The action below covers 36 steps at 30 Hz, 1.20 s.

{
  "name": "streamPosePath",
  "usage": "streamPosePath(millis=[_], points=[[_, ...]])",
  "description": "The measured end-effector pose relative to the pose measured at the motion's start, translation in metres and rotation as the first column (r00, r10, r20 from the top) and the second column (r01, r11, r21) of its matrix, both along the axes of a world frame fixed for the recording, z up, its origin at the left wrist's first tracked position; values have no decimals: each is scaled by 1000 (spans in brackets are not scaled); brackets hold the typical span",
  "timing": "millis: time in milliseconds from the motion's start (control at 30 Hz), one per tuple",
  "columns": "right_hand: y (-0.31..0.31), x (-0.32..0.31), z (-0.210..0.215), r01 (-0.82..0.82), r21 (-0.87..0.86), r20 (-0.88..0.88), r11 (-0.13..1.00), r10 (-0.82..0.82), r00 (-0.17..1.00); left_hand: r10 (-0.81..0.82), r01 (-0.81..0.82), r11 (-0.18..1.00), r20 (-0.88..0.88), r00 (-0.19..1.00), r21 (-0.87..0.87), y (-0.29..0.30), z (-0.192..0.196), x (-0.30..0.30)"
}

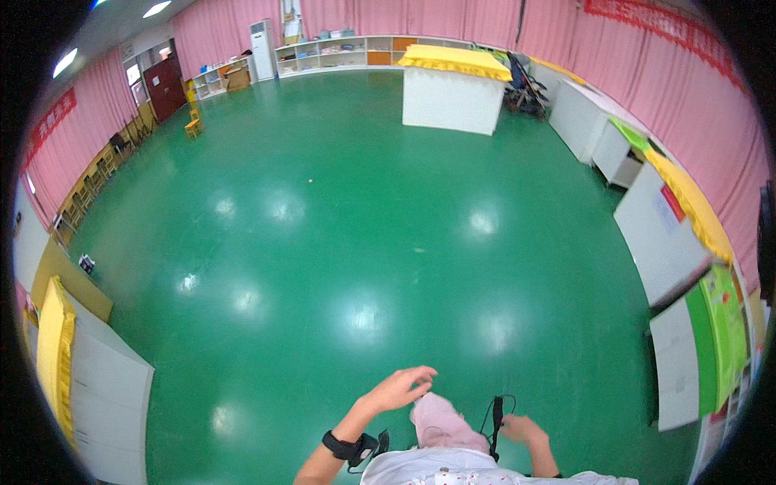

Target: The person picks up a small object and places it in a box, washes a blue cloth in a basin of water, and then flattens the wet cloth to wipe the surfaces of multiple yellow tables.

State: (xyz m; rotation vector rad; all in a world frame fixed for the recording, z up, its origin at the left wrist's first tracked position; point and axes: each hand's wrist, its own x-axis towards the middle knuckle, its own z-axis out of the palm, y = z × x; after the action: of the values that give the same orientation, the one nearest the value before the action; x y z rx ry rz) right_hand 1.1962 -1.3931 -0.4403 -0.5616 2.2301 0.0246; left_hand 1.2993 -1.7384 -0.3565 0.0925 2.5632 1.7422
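Left hand point(394, 390): near the lower edge, raised over the floor and reaching toward the right; its fingers point(421, 373) are loosely bent, a narrow gap showing by the thumb, with nothing seen between them.
Left wrist: wrapped by a black band point(343, 447).
Right hand point(525, 430): near, to the right of the left hand and well apart from it, fingers pointing left; whether they grip the strap or only sit beside it, I cannot tell.
Black strap point(497, 416): near, just left of the right hand's fingers, upright, a thin dark cord looping by it.
Pink cloth point(440, 422): near, between the two hands, above a white spotted top point(420, 466).
Floor point(388, 234): glossy green, reflecting lights.
Left side: near, a white cabinet point(109, 392) beside yellow cloth point(55, 356); far, a small yellow chair point(193, 127).
Right side: white cabinets point(659, 234) with yellow and green covers.
Far side: another white cabinet point(449, 103) under ruffled yellow cloth, low shelves point(339, 58) and pink curtains point(461, 20).
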Motion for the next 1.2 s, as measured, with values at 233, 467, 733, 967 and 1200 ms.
streamPosePath(millis=[233, 467, 733, 967, 1200], points=[[-272, -217, 0, -252, -196, -42, 948, 249, 968, 671, -56, 560, 413, 615, -827, -215, -149, -32], [-612, -401, 64, -654, -353, -268, 669, 597, 756, 864, -600, 477, 470, 182, -643, -346, -208, 37], [-805, -619, 38, -485, -564, -393, 668, 299, 869, 828, -524, 532, 281, 484, -665, -664, -156, -338], [-857, -782, 2, -71, -382, -322, 921, -61, 945, 353, -311, 834, 8, 936, -455, -894, -31, -702], [-1034, -975, -26, -13, -264, -114, 965, -18, 993, 410, -239, 818, 240, 880, -523, -1087, -96, -858]])
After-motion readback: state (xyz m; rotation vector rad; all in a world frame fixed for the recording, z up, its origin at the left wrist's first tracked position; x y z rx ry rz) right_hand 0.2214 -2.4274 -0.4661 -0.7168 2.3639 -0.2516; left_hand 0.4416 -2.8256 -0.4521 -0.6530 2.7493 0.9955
